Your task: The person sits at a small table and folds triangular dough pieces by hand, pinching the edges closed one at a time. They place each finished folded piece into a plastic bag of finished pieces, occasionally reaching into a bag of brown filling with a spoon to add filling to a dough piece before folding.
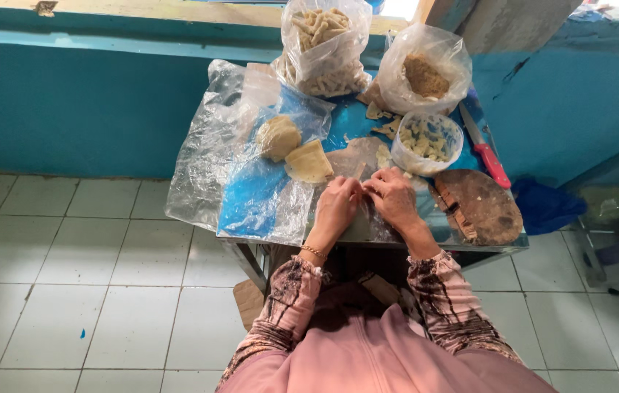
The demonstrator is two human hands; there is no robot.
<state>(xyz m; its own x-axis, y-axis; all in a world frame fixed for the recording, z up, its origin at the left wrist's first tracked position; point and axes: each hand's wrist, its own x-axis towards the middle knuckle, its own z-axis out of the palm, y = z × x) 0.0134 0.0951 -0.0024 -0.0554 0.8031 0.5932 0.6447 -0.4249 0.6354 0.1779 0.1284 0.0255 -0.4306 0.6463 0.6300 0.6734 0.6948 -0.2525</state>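
My left hand (338, 204) and my right hand (394, 197) meet over the front of a small blue table (349, 120). Together they pinch a small pale strip of dough (361, 175) between the fingertips. Two lumps of pale dough (280, 137) (309, 161) lie on clear plastic just to the left of my hands. A white bowl (427, 142) of small dough pieces stands right behind my right hand.
A clear bag of shaped dough sticks (325, 45) and a bag of brown filling (424, 71) stand at the back. A red-handled knife (485, 148) lies at the right edge, beside a round dark wooden board (482, 206). Loose plastic sheets (211, 153) hang off the table's left side. White floor tiles surround it.
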